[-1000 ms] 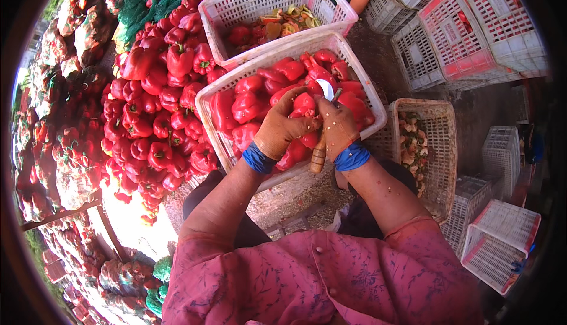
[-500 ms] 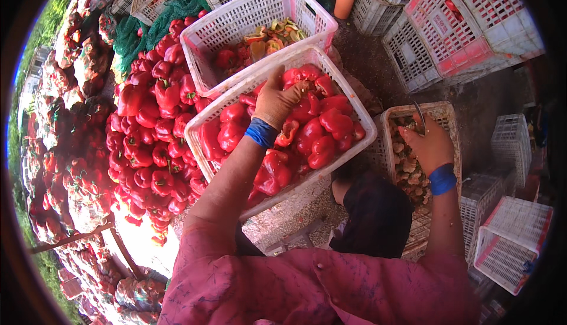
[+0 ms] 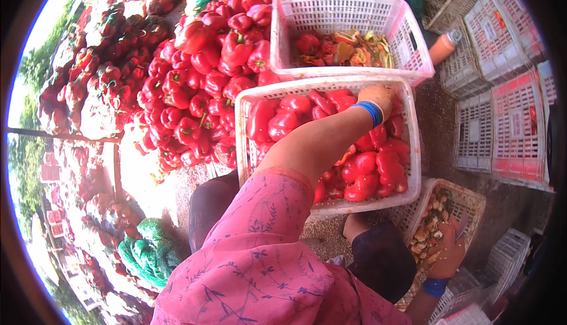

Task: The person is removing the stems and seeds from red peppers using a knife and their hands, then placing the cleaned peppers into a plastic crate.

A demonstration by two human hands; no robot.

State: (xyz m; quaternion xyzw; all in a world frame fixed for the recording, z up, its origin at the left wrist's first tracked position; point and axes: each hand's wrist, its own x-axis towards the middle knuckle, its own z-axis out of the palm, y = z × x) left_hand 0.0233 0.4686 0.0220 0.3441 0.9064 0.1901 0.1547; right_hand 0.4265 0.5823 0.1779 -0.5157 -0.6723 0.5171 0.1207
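Note:
My left hand (image 3: 378, 98), in a tan glove with a blue band at the wrist, reaches into the far right corner of a white plastic crate (image 3: 331, 208). Its fingers point down among red bell peppers (image 3: 361, 171), and the fingertips are hidden. My right hand (image 3: 447, 257), with a similar glove and band, is low at the right over a smaller crate (image 3: 477, 207) of pale pepper cores and scraps (image 3: 434, 221). It is closed on a knife (image 3: 462, 224), whose grey metal blade sticks out past the fingers; the handle is hidden.
Behind the pepper crate stands another white crate (image 3: 354, 0) with pepper scraps inside. A big heap of red peppers (image 3: 201, 83) lies to the left. Stacked crates (image 3: 496, 130) and an orange bottle (image 3: 444, 46) are at the right. Green netting (image 3: 150, 251) lies at lower left.
The view has turned, so the crates appear further right. My left hand has moved to the crate's far right corner. My right hand remains over the scraps, its blade now at a different angle.

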